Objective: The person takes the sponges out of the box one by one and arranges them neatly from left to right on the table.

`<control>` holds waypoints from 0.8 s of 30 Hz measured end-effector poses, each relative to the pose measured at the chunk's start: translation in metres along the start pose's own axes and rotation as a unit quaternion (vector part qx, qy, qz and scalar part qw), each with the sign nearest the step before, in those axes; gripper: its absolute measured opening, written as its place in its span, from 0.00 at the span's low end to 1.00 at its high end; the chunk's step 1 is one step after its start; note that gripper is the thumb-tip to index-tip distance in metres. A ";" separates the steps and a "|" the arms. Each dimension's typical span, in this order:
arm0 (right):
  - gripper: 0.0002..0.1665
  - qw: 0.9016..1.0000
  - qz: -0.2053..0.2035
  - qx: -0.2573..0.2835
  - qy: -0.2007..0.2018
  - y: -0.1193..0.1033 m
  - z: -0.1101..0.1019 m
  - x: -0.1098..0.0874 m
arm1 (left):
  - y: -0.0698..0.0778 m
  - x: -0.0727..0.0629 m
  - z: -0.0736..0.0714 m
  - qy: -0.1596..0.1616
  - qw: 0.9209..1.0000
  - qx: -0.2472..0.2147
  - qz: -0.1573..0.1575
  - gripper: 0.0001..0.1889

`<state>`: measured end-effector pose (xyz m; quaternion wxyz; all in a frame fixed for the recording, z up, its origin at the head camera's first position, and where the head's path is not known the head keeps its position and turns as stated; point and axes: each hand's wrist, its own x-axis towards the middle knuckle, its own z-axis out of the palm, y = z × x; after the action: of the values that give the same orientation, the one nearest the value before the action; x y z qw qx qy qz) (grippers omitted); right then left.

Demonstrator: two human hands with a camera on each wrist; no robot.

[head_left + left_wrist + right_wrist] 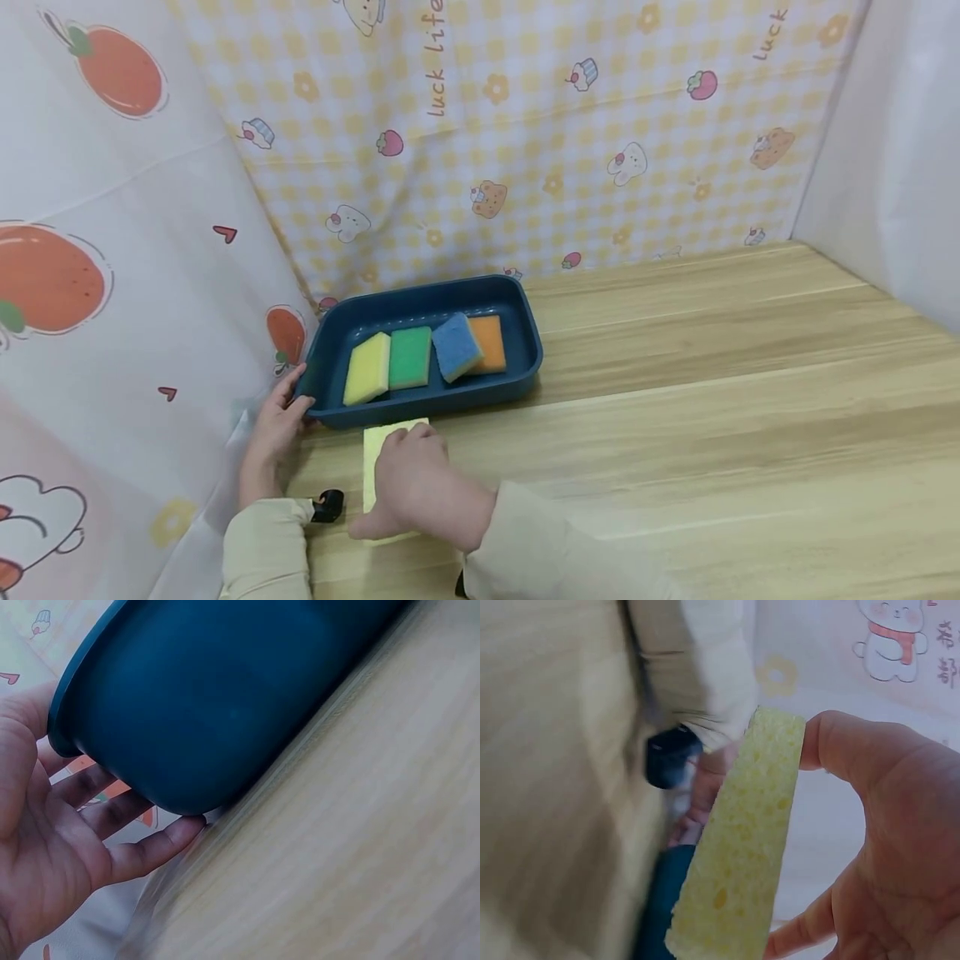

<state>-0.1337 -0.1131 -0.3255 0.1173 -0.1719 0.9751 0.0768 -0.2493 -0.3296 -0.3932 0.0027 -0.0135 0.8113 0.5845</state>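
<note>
At the left corner of a dark blue rectangular tray (427, 408), my left hand (276, 421) grips the rim. In the left wrist view its fingers (161, 844) lie against the tray's rounded outer wall (202, 712); the thumb is mostly hidden. My right hand (416, 487) holds a pale yellow sponge (739, 840) by opposite edges, between thumb and fingers, in front of the tray. Inside the tray lie a yellow sponge (366, 371), a green sponge (409, 358), a blue sponge (455, 346) and an orange sponge (491, 343). The blue one leans on the orange one.
The wooden tabletop (712, 400) stretches to the right of the tray. A checked, printed cloth (525, 150) hangs behind it, and a white cloth with orange fruit prints (150, 292) hangs close on the left. Each wrist carries a black strap piece (327, 506).
</note>
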 end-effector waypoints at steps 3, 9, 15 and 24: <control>0.59 1.000 0.013 -0.010 -0.007 -0.004 0.011 0.004 | 0.002 -0.002 0.000 0.001 1.000 -0.001 0.006 0.32; 0.56 0.999 0.042 -0.012 0.004 -0.008 0.028 0.014 | 0.003 -0.002 0.002 0.006 1.000 0.004 0.004 0.32; 0.57 0.997 0.063 -0.034 0.025 -0.009 0.037 0.021 | 0.001 -0.001 0.001 0.003 1.000 -0.001 0.007 0.31; 0.59 0.997 0.064 -0.031 0.017 -0.012 0.044 0.028 | -0.003 -0.001 -0.003 -0.002 1.000 -0.005 0.012 0.32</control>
<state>-0.1465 -0.1248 -0.3764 0.0899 -0.1143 0.9831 0.1116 -0.2484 -0.3333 -0.3950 -0.0026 -0.0025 0.8087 0.5882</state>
